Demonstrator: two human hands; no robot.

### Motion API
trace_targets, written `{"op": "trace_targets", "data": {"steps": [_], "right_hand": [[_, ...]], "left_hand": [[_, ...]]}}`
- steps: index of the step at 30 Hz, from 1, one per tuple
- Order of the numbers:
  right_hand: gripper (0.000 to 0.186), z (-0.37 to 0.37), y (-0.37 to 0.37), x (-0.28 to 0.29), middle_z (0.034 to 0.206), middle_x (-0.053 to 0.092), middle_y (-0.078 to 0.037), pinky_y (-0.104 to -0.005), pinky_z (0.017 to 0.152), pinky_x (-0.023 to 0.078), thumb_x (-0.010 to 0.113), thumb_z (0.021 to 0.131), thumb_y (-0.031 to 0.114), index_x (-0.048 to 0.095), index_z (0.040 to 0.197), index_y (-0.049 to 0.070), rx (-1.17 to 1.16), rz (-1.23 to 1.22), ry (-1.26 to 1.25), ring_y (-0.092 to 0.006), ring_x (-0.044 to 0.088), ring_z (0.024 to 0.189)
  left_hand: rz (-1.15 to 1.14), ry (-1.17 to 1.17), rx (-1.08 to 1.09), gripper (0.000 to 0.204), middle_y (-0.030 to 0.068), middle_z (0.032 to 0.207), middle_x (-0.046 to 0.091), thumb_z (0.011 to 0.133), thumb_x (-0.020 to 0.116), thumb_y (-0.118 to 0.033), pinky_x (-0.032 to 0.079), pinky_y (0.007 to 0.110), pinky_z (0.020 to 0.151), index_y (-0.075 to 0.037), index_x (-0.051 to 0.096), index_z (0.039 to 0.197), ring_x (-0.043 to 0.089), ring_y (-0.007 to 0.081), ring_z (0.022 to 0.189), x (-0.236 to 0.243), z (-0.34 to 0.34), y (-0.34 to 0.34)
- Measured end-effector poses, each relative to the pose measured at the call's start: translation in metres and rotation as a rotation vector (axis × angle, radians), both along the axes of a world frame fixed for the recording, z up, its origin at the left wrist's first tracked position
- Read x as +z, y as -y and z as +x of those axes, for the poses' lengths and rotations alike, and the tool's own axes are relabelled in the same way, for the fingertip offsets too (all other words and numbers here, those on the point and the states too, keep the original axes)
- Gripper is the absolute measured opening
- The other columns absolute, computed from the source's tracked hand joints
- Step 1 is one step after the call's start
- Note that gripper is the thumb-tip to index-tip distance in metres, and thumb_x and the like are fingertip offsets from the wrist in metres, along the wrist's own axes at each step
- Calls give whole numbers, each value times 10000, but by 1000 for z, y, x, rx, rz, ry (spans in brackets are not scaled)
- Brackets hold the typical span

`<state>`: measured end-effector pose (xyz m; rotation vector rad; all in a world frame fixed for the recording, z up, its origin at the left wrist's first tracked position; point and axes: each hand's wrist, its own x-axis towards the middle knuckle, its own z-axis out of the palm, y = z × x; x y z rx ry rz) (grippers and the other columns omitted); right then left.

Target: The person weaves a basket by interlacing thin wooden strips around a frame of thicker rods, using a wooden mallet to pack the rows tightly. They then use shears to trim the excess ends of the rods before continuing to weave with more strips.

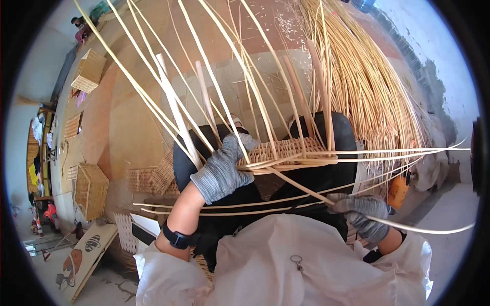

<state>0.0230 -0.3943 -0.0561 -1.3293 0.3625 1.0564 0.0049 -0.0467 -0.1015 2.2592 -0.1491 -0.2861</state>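
A partly woven wicker basket (280, 153) rests across my dark-trousered legs, with pale upright stakes (176, 117) and long thin rods fanning upward. My left hand (224, 166), in a grey knitted glove, is closed on the basket's left end at the weaving edge. My right hand (362, 214), also gloved, grips a cane strand (301, 186) that runs diagonally down from that edge and on to the right. Several loose strands (388, 152) stick out rightward and cross below the basket.
A large bundle of rods (362, 86) lies at right beside an orange container (398, 191) and a wall. Woven baskets (89, 191) and panels (148, 181) lie on the floor at left, near a painted board (87, 255). Another person (81, 28) is at the far upper left.
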Motion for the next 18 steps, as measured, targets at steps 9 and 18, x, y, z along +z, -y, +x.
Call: {"op": "trace_targets", "data": {"steps": [9, 18], "right_hand": [[237, -31, -47, 5, 914, 606, -91, -195, 539, 463, 477, 921, 169, 578, 1045, -5, -67, -4, 480, -102, 557, 672], [260, -1, -48, -15, 1022, 623, -151, -317, 750, 560, 580, 886, 133, 583, 1078, -42, 12, 285, 300, -235, 641, 928]], "left_hand": [[-139, -20, 119, 700, 122, 1233, 510, 657, 737, 3, 367, 304, 1019, -13, 315, 1214, 470, 216, 1195, -23, -6, 6], [-131, -19, 203, 597, 152, 1140, 577, 678, 727, -8, 432, 328, 935, -29, 403, 1179, 548, 273, 1098, -3, -12, 21]]}}
